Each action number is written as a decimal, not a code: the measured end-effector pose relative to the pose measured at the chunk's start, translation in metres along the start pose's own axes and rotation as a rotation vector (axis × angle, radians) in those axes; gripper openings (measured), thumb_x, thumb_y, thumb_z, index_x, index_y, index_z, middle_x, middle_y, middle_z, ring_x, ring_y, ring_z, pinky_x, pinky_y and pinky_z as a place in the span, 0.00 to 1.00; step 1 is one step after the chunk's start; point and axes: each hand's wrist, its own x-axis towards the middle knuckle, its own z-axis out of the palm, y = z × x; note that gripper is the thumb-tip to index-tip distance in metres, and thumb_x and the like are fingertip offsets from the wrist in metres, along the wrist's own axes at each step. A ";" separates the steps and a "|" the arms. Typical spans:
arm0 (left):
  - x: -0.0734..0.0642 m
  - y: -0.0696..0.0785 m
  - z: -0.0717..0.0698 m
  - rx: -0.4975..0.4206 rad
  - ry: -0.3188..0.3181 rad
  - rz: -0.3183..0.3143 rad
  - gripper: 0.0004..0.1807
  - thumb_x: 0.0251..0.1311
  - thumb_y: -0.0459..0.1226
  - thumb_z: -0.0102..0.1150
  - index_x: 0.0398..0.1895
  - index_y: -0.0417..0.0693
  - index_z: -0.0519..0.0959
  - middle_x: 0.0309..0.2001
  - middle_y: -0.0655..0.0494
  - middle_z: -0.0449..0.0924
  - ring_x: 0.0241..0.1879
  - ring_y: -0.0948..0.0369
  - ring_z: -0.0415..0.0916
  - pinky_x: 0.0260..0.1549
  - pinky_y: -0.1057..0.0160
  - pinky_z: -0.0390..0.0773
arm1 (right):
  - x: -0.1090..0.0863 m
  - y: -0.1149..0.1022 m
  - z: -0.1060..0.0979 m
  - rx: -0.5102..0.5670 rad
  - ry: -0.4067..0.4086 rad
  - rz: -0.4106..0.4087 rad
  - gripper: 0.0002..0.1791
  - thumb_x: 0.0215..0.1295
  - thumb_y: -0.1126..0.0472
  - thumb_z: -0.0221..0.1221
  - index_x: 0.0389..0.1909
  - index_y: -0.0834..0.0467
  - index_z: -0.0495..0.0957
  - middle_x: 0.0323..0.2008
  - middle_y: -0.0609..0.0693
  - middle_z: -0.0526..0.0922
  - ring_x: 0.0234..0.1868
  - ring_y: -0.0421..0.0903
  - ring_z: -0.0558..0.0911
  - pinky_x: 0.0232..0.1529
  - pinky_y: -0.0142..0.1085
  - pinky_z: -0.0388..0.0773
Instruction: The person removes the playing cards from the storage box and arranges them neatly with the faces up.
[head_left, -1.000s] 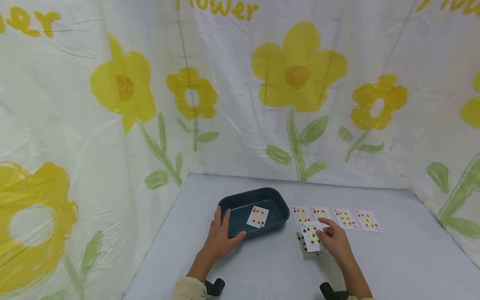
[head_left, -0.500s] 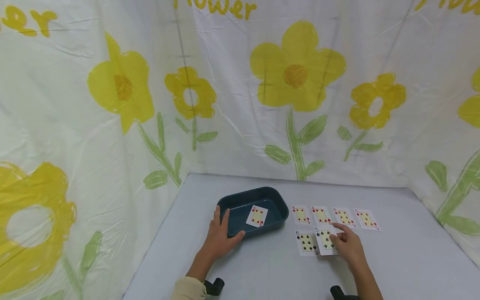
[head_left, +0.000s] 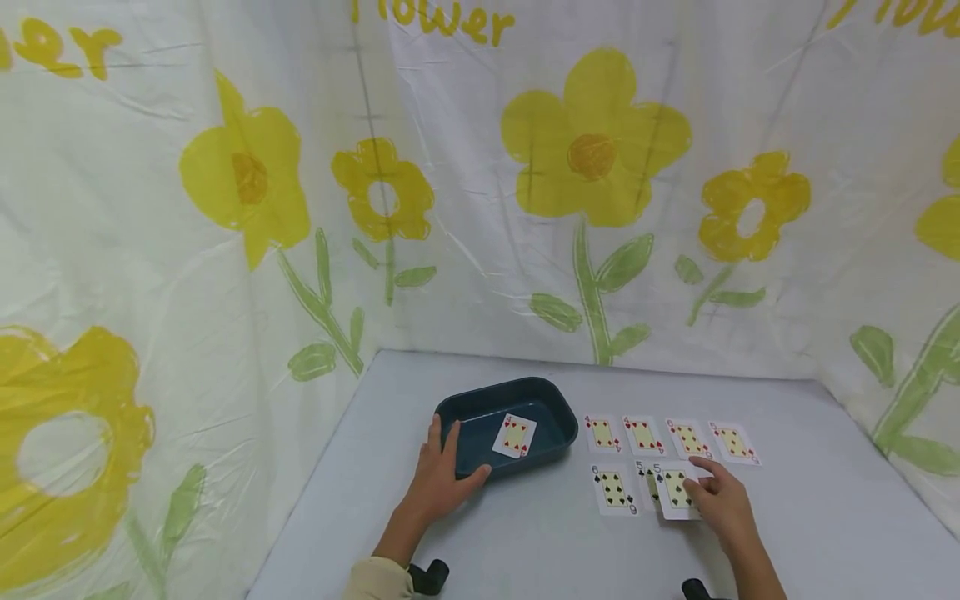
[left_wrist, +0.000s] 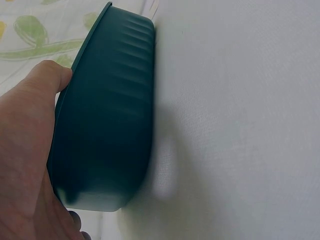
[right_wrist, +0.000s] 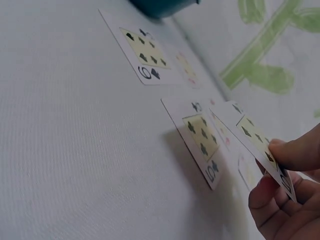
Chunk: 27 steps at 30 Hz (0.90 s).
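My right hand (head_left: 722, 500) pinches a playing card (head_left: 677, 493), a black five, between thumb and fingers. In the head view it partly covers another black five (head_left: 646, 487); the right wrist view shows the held card tilted above that lying one. Left of these lies a black six (head_left: 615, 490). My left hand (head_left: 438, 475) rests with spread fingers and thumb at the near left corner of a dark teal tray (head_left: 555, 454). In the left wrist view the thumb (left_wrist: 52, 75) lies against its rim. Inside the tray is a red four card (head_left: 514, 436).
Behind the black cards runs a row of several red cards, from a four (head_left: 603, 434) to a five (head_left: 736, 443). All lie face up on the white tabletop (head_left: 540, 542). A flower-printed curtain (head_left: 480, 275) encloses the table's back and sides.
My right hand has moved right, leaving one black five lying beside the six, and holds another five. The left hand has stayed at the tray.
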 end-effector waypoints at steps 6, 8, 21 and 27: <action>-0.001 0.000 0.000 -0.002 0.002 -0.004 0.54 0.59 0.65 0.60 0.80 0.46 0.52 0.80 0.39 0.32 0.73 0.30 0.46 0.62 0.31 0.59 | 0.003 0.009 -0.008 -0.035 0.019 0.021 0.29 0.69 0.63 0.57 0.68 0.67 0.65 0.41 0.63 0.79 0.37 0.52 0.75 0.30 0.36 0.72; -0.001 0.000 0.000 -0.002 0.002 -0.008 0.55 0.59 0.65 0.60 0.80 0.46 0.52 0.80 0.39 0.32 0.73 0.30 0.46 0.62 0.31 0.59 | 0.004 0.011 -0.011 -0.050 0.023 0.024 0.29 0.69 0.63 0.57 0.68 0.67 0.65 0.42 0.64 0.78 0.38 0.53 0.75 0.31 0.36 0.72; -0.002 0.001 0.000 0.000 0.000 -0.016 0.54 0.59 0.65 0.60 0.80 0.46 0.52 0.80 0.40 0.32 0.73 0.30 0.45 0.62 0.31 0.59 | 0.018 0.023 -0.022 -0.140 0.043 0.011 0.28 0.68 0.64 0.57 0.67 0.69 0.65 0.43 0.67 0.76 0.39 0.56 0.75 0.31 0.39 0.72; -0.002 0.001 0.000 0.001 0.007 -0.014 0.54 0.59 0.65 0.60 0.80 0.46 0.52 0.80 0.40 0.32 0.73 0.31 0.46 0.61 0.31 0.60 | 0.020 0.020 -0.020 -0.232 0.058 -0.051 0.28 0.67 0.66 0.56 0.66 0.70 0.65 0.43 0.68 0.75 0.38 0.58 0.76 0.31 0.42 0.74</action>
